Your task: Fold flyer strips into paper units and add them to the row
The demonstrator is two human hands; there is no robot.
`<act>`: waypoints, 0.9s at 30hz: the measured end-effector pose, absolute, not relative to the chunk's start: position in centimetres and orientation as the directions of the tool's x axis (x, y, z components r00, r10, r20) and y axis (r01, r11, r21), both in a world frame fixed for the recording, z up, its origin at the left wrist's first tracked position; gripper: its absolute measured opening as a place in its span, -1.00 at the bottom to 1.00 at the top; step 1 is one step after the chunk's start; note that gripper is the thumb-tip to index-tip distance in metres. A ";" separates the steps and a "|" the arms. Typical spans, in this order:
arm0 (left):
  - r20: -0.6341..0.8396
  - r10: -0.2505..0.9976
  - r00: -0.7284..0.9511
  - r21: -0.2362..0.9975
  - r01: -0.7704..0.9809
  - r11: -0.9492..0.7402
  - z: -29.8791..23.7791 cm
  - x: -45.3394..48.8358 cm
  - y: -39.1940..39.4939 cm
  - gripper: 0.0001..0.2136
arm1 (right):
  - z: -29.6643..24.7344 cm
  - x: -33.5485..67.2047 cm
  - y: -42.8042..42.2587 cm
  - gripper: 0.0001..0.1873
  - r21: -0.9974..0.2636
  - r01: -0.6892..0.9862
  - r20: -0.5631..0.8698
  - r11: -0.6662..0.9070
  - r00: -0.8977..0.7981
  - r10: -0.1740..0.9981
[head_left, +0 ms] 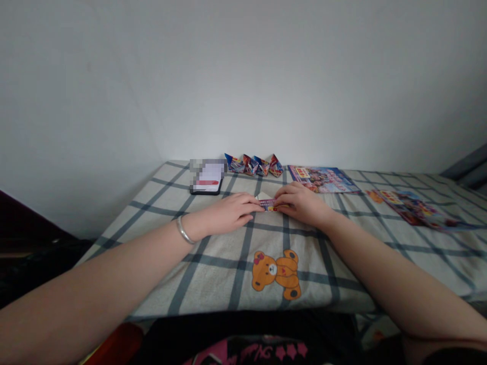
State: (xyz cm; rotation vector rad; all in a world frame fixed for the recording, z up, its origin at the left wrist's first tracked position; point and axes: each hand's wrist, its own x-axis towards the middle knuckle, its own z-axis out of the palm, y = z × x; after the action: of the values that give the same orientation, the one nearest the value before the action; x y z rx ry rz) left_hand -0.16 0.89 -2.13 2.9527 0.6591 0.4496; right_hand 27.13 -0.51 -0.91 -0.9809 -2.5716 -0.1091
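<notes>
A small piece of folded paper (pixel 268 205), printed in purple, yellow and blue, lies on the checked cloth with a pale pointed part at its far side. My left hand (pixel 233 213), a silver bangle on its wrist, grips the paper's left end with its fingertips. At the right end, my right hand (pixel 300 204) pinches the paper between bent fingers and thumb. Parts of both ends are hidden under the fingers. Beyond my hands, several folded paper shapes (pixel 251 166) stand in a row near the wall.
A phone (pixel 207 178) with a lit, partly blurred screen lies left of the folded shapes. To the right are a colourful printed booklet (pixel 327 179) and more printed sheets (pixel 418 210). The checked cloth (pixel 213 268) has a bear picture (pixel 277 275) near the front edge.
</notes>
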 end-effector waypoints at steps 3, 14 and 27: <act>0.257 0.425 0.868 0.167 0.394 -0.904 -2.3 -0.4 0.8 -0.66 | -1.1 27.3 -0.3 -0.74 -0.161 0.674 0.363 0.721 -0.639 0.679; 0.346 0.432 0.833 0.118 0.418 -0.901 -2.1 -0.2 -0.4 -0.56 | -1.5 27.3 0.0 -0.61 -0.340 0.723 0.362 0.601 -0.490 0.793; 0.398 0.547 0.736 0.282 0.469 -0.837 -2.4 0.2 0.3 -0.66 | -1.2 27.0 0.0 -0.93 -0.342 0.675 0.275 0.654 -0.593 0.757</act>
State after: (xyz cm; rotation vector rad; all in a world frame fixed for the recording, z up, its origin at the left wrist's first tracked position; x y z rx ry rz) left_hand 0.19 0.34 -2.39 2.7733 0.8174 0.7131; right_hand 27.02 0.03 -1.24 -1.1277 -2.4775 0.2834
